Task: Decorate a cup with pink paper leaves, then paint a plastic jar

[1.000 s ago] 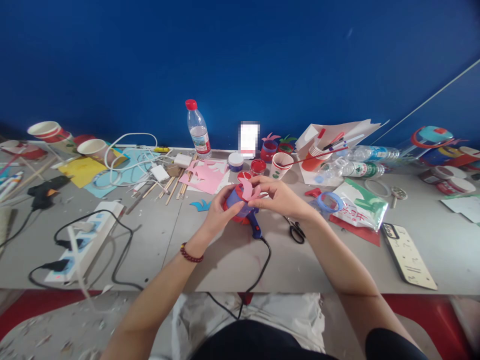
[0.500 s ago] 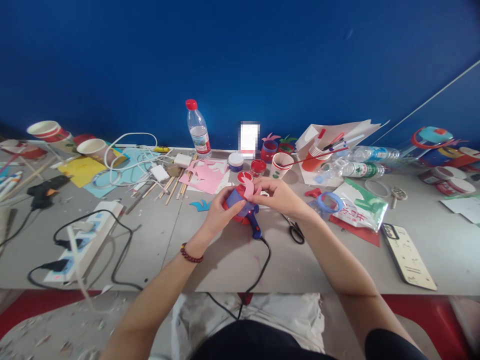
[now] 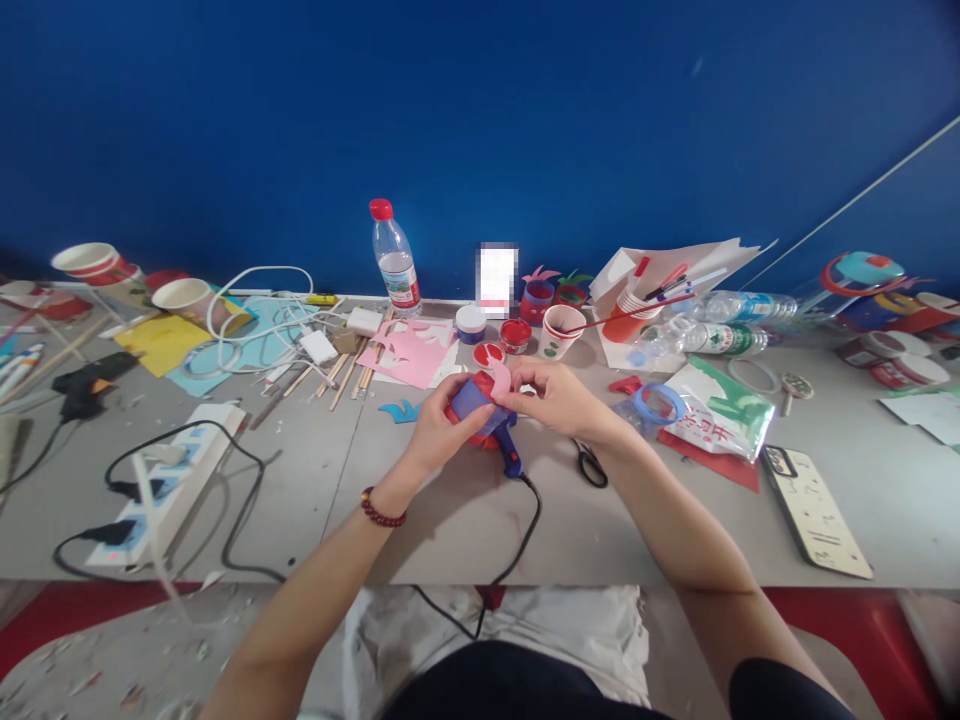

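Note:
My left hand (image 3: pixel 445 418) is closed around a small blue-and-red painted cup (image 3: pixel 474 398) held above the table. A curved pink paper cutout (image 3: pixel 500 380) stands at the cup's upper edge, pinched in the fingertips of my right hand (image 3: pixel 546 392). Whether the cutout is stuck to the cup I cannot tell. Beneath the cup lies a blue hot glue gun (image 3: pixel 511 455), its front part hidden by the cup and my hands. Black-handled scissors (image 3: pixel 591 466) rest by my right forearm. To the left of my left hand lies a blue paper cutout (image 3: pixel 400 411).
Behind my hands stand a red paint jar (image 3: pixel 515 337), a paper cup (image 3: pixel 561 333) with a brush, and a bottle (image 3: pixel 396 262). Pink paper (image 3: pixel 409 352) and sticks lie left of them. A power strip (image 3: pixel 169 480) is at left, a phone (image 3: pixel 817 512) at right.
My right fingers have shifted slightly at the pink cutout, which now stands a little further right on the cup. My left hand keeps its hold.

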A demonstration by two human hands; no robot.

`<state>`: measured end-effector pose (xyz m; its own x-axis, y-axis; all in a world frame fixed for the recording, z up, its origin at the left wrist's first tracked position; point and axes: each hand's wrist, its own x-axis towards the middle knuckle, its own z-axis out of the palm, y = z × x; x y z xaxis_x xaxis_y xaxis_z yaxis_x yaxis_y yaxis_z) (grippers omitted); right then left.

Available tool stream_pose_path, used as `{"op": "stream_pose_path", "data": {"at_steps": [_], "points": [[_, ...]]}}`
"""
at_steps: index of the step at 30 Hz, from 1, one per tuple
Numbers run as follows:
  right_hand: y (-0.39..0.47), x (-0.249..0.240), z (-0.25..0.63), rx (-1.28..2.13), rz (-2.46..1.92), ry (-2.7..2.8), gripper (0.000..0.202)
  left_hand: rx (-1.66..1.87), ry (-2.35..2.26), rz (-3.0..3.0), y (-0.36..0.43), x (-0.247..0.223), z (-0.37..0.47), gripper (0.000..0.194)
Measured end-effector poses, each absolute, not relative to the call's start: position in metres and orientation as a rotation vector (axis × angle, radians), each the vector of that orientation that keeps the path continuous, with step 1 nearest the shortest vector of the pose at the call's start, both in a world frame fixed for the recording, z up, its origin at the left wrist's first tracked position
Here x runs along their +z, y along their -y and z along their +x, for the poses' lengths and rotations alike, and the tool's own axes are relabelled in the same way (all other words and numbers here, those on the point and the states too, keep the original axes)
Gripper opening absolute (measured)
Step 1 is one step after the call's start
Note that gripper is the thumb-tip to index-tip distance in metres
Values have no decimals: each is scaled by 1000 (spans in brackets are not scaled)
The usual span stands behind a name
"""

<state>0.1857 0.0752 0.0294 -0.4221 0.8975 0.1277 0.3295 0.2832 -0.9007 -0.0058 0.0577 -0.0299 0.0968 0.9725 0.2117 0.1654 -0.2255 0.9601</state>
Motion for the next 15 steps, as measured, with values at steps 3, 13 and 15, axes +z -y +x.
{"op": "stream_pose_path", "data": {"at_steps": [3, 13, 15], "points": [[-75, 30, 186, 1085, -1116, 1909, 29, 1229, -1163, 1546, -58, -28, -5, 46], [-78, 37, 191, 1306, -1039, 1880, 29, 1245, -1139, 1531, -59, -32, -7, 45], [-78, 37, 191, 1296, -1060, 1875, 31, 1238, -1137, 1531, -59, -32, -7, 46]]}}
